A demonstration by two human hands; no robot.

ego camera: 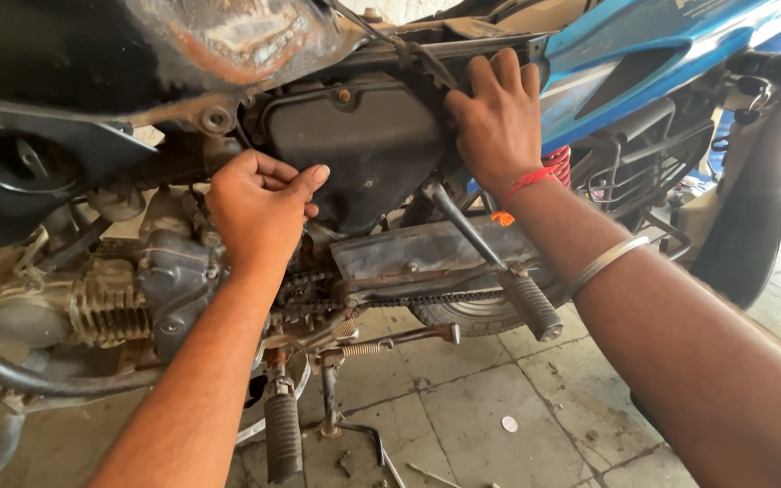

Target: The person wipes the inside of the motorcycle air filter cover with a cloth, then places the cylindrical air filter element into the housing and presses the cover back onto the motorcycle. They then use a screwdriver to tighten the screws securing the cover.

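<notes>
between the two hands: a black plastic side box (359, 145) of a motorcycle is seen, seated against the frame under the tank.
left hand (259, 210): fingers are curled and pinched together at the lower left edge of the box; what is pinched cannot be told, as it is hidden by the fingers.
right hand (496, 116): fingers are spread and pressed flat on the upper right corner of the box, beside the blue side panel (644, 54).
wrist of right hand: a red thread and a metal bangle (606, 262) are worn.
below the left hand: the engine block (128, 289), the drive chain (390, 298) and a footpeg (283, 434) are shown exposed.
below the right hand: the kick lever (499, 271) and the rear tyre (463, 316) are shown.
floor under both hands: small loose metal parts (381, 456) and a pale disc (509, 424) are scattered on tiles.
progress, as judged: the outer covering appears already removed, since chain and box lie bare; the box itself is judged not yet freed, being in place and held at two edges.
</notes>
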